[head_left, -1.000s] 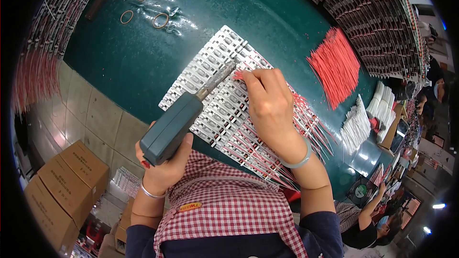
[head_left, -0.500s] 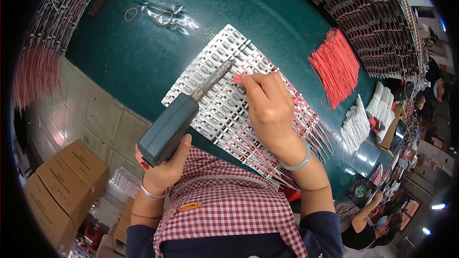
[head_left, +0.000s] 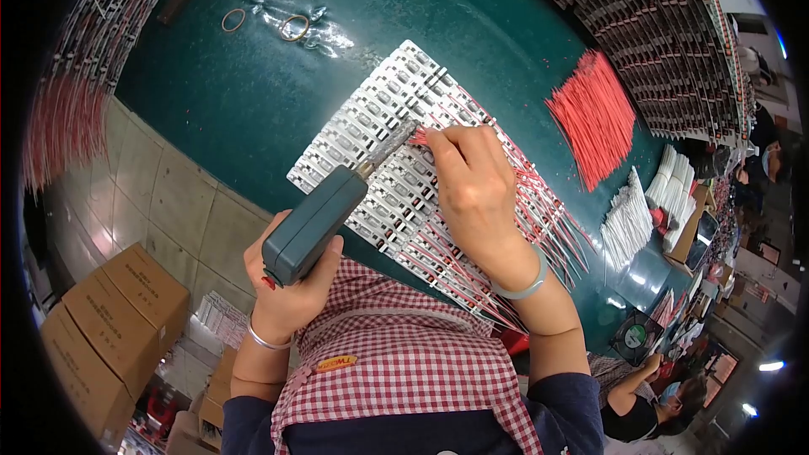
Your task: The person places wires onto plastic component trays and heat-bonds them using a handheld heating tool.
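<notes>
My left hand (head_left: 291, 291) is closed round the handle of a dark green soldering gun (head_left: 316, 223). The gun's metal tip (head_left: 394, 145) points up and right, over a panel of small white circuit boards (head_left: 358, 122). With fingertips pinched together, my right hand (head_left: 474, 185) holds short red wires (head_left: 419, 136) at the boards, right beside the tip. Whether the tip touches a wire or a pad, I cannot tell. Several red and white wires (head_left: 539, 211) trail from the boards' right side, partly under my right hand and forearm.
A pile of cut red wires (head_left: 594, 118) lies right on the green table (head_left: 211, 109), with bundles of white wires (head_left: 628, 219) nearer. Rubber bands (head_left: 295, 28) lie at the far left. Stacked wired boards (head_left: 649, 34) stand far right. Cartons (head_left: 126, 312) sit lower left; a small fan (head_left: 636, 335) and a co-worker (head_left: 653, 404) are lower right.
My left hand has moved the soldering gun slightly right, and its tip now meets the red wire ends more closely. My right hand has barely shifted.
</notes>
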A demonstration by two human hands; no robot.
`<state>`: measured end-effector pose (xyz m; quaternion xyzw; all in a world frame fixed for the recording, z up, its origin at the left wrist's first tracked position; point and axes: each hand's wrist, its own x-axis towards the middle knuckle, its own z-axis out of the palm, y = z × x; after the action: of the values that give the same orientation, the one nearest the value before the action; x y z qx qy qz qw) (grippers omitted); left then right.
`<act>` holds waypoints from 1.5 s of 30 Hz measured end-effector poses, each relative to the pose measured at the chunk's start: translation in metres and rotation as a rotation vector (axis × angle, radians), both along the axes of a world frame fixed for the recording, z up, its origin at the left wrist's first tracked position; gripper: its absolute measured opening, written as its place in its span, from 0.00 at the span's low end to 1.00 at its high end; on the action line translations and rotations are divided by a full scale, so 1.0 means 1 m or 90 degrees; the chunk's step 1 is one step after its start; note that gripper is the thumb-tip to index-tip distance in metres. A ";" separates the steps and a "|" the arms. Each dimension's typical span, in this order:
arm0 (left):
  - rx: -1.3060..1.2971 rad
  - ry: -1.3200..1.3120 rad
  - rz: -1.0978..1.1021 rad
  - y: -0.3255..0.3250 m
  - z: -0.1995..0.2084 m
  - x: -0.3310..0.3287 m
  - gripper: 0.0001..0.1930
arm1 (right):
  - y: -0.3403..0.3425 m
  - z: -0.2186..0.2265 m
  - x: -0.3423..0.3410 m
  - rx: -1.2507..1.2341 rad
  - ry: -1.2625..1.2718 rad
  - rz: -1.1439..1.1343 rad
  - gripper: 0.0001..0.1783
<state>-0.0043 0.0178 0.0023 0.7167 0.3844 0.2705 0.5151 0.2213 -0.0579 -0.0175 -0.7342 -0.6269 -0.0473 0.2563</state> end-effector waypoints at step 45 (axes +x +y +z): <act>0.029 0.008 -0.014 -0.003 -0.001 -0.013 0.09 | -0.001 0.002 -0.017 -0.008 0.011 -0.027 0.15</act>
<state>-0.0174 0.0148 0.0015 0.7342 0.3735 0.2690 0.4991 0.2042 -0.0594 -0.0159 -0.7494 -0.6093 -0.0423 0.2556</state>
